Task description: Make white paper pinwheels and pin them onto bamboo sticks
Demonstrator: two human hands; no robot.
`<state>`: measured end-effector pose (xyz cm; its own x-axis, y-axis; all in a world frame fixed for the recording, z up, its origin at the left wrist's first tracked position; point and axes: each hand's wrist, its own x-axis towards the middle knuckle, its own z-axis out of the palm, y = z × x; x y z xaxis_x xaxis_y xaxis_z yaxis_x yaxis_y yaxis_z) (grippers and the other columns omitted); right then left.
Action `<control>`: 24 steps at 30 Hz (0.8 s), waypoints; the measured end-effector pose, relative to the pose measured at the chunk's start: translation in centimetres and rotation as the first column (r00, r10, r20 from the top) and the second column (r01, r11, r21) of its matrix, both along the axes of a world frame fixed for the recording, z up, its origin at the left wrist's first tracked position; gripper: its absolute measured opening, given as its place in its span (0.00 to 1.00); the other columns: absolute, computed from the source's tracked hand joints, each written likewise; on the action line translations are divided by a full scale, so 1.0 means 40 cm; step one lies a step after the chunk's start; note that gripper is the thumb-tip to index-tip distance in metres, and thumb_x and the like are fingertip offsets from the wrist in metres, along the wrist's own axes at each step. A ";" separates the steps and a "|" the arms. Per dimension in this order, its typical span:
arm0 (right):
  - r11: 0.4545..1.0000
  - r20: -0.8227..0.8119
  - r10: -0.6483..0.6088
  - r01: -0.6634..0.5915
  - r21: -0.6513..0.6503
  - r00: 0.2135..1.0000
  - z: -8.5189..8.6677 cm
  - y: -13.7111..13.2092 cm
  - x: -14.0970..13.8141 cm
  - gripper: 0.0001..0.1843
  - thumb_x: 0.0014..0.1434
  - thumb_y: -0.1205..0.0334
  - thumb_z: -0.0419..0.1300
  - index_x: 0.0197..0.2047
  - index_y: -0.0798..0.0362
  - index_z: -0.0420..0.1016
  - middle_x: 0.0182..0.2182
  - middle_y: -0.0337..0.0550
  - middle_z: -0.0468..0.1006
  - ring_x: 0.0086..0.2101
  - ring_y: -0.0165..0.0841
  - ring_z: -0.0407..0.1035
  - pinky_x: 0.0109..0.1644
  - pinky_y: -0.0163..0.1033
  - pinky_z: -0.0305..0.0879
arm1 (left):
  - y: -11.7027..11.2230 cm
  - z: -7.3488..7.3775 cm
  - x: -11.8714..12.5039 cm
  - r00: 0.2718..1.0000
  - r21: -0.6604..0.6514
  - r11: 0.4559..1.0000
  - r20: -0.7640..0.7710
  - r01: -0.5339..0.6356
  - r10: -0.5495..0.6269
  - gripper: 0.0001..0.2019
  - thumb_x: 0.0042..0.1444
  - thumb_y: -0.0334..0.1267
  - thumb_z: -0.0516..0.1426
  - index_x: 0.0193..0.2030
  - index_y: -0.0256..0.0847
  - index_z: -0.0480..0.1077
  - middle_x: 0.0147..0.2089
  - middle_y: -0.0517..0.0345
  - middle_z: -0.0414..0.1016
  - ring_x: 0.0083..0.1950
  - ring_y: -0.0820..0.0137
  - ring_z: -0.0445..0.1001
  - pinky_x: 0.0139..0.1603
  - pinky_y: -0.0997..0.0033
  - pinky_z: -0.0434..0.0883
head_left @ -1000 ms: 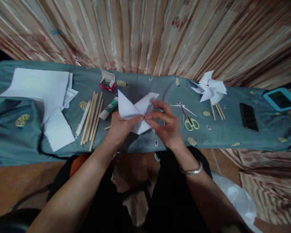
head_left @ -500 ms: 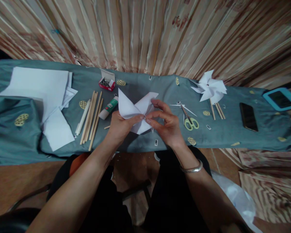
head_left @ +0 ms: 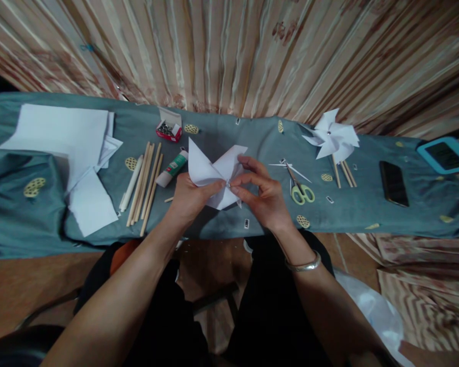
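Note:
A white paper pinwheel (head_left: 224, 165) is held over the middle of the table, its pointed blades folded in toward the centre. My left hand (head_left: 191, 196) is closed on its left side, the thumb lying near the centre; the fingers behind the paper are hidden. At the hub, thumb and forefinger of my right hand (head_left: 262, 193) pinch around a small shiny metal pin (head_left: 228, 184). A glue stick (head_left: 173, 168) lies just left of the pinwheel. Green-handled scissors (head_left: 300, 188) rest to the right of my right hand.
Wooden sticks (head_left: 141, 186), a white pen (head_left: 131, 183) and white paper sheets (head_left: 61, 127) lie to the left. An opened red box of pins (head_left: 169, 131) stands behind. Rightward are another pinwheel (head_left: 331, 133), a phone (head_left: 393, 183) and a blue-framed tablet (head_left: 445, 155).
Both hands stay at the pinwheel's centre with almost the same grip. The blades shift very slightly; the rest of the table looks the same.

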<state>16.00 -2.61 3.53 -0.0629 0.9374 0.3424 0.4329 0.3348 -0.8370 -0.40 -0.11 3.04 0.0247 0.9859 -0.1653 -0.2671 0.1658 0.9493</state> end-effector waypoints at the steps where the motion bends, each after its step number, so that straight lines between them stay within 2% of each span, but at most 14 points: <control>1: 1.000 0.003 0.002 -0.002 -0.002 1.000 0.000 0.000 0.001 0.02 0.56 0.64 0.66 0.34 0.47 0.79 0.57 0.42 0.71 0.59 0.37 0.64 0.65 0.51 0.60 | 0.000 0.000 -0.001 1.000 -0.002 1.000 0.004 0.008 -0.008 0.12 0.32 0.34 0.70 0.27 0.38 0.77 0.28 0.59 0.79 0.29 0.70 0.74 0.34 0.70 0.72; 9: 1.000 -0.001 0.011 -0.011 -0.011 1.000 0.000 0.000 0.003 0.01 0.56 0.63 0.65 0.34 0.47 0.78 0.57 0.42 0.71 0.59 0.38 0.65 0.65 0.51 0.61 | 0.002 0.004 -0.003 0.998 -0.020 1.000 -0.056 0.013 -0.014 0.13 0.30 0.38 0.70 0.25 0.37 0.76 0.27 0.57 0.78 0.29 0.67 0.74 0.33 0.68 0.73; 16: 1.000 -0.021 0.006 -0.006 -0.024 1.000 0.000 -0.001 0.002 0.01 0.56 0.63 0.65 0.34 0.48 0.78 0.57 0.44 0.71 0.59 0.37 0.65 0.65 0.50 0.60 | 0.002 0.006 -0.002 0.999 0.006 1.000 -0.048 0.020 -0.020 0.11 0.30 0.36 0.70 0.23 0.37 0.75 0.25 0.59 0.77 0.26 0.71 0.72 0.31 0.70 0.72; 24: 0.999 -0.004 -0.015 0.015 -0.041 1.000 -0.006 0.000 0.002 0.01 0.56 0.64 0.65 0.34 0.49 0.79 0.57 0.44 0.71 0.58 0.38 0.66 0.64 0.51 0.60 | -0.002 0.000 -0.004 0.995 0.026 0.998 -0.089 0.053 -0.051 0.12 0.33 0.37 0.69 0.27 0.36 0.78 0.29 0.57 0.80 0.29 0.69 0.74 0.32 0.71 0.72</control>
